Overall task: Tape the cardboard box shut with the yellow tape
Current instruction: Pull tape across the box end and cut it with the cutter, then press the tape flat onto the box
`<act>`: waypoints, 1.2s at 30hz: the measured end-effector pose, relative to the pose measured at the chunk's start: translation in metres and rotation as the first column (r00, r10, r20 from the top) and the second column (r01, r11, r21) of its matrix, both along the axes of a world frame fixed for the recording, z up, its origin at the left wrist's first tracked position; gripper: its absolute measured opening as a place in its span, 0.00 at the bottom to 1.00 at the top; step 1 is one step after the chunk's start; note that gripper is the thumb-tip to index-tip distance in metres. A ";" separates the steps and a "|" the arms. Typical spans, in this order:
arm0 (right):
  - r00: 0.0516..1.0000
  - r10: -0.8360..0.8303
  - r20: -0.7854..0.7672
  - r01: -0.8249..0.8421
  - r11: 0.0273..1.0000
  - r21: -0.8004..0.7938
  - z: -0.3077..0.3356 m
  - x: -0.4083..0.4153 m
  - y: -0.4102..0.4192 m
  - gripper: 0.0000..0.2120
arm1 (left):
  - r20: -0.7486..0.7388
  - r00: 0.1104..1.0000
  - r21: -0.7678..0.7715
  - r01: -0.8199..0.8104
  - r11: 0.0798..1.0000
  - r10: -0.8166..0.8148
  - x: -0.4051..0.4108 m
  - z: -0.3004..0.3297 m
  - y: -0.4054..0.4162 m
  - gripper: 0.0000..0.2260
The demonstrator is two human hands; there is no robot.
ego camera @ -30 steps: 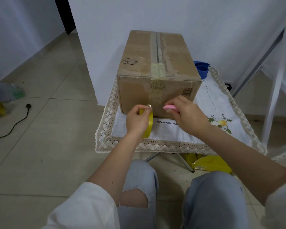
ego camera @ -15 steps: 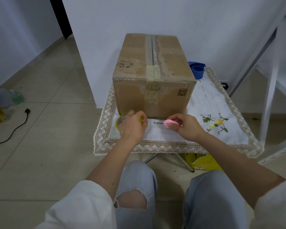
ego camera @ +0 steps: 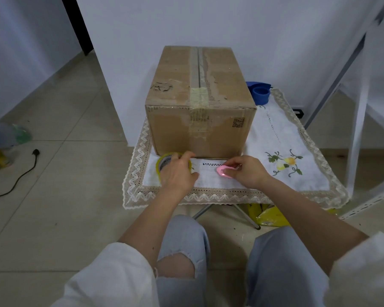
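Note:
A worn cardboard box [ego camera: 200, 120] stands on a small table covered by a white lace-edged cloth [ego camera: 282, 138]. Its top flaps are closed, with old tape along the middle seam. In front of the box, the yellow tape roll [ego camera: 163, 163] lies flat on the cloth. My left hand [ego camera: 179, 173] rests over the roll with its fingers around it. My right hand [ego camera: 246, 171] is low on the cloth just right of it, holding a small pink cutter [ego camera: 224, 171].
A blue tape dispenser [ego camera: 261, 91] sits behind the box on the right. A white metal frame [ego camera: 359, 134] stands to the right of the table. A yellow bag [ego camera: 271, 216] lies under the table. A black cable and plug [ego camera: 34, 152] lie on the tiled floor at left.
Both hands dropped from the front face of the box to the cloth. The tape roll went from upright in my left hand to lying flat on the table.

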State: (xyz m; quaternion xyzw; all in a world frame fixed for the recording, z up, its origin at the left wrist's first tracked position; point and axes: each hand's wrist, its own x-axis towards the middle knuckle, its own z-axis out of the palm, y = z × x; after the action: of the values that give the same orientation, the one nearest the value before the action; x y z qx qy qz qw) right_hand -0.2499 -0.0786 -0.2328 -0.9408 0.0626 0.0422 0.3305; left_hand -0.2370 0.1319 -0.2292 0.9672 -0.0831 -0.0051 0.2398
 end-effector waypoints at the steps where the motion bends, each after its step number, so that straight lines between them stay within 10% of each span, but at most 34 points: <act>1: 1.000 -0.002 -0.001 0.002 1.000 -0.021 0.001 -0.001 0.000 0.13 | 0.018 1.000 0.000 -0.013 1.000 0.013 0.000 0.000 0.000 0.23; 13: 0.835 0.131 0.534 -0.187 0.981 0.052 0.042 -0.014 0.034 0.06 | 0.515 0.818 -0.496 0.039 0.868 0.257 -0.001 0.032 0.005 0.10; 18: 0.480 0.493 0.726 -0.041 0.839 -0.542 0.050 0.002 0.043 0.18 | 0.703 0.702 -0.273 0.124 0.954 0.110 0.008 0.036 0.009 0.24; 23: 0.637 0.587 0.500 0.008 0.644 -0.765 0.042 0.019 0.045 0.28 | 0.686 0.726 -0.080 0.030 0.996 0.033 0.023 0.044 0.010 0.37; 36: 0.680 0.624 0.386 -0.014 0.538 -0.843 0.004 0.019 0.051 0.29 | 0.679 0.734 -0.079 0.071 0.994 0.001 0.037 0.037 0.011 0.35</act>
State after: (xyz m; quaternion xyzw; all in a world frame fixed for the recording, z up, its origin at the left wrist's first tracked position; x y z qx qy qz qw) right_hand -0.2310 -0.0276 -0.2293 -0.9291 -0.2325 -0.2552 -0.1327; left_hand -0.2003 0.1426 -0.1922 0.8877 -0.1831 0.3470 0.2409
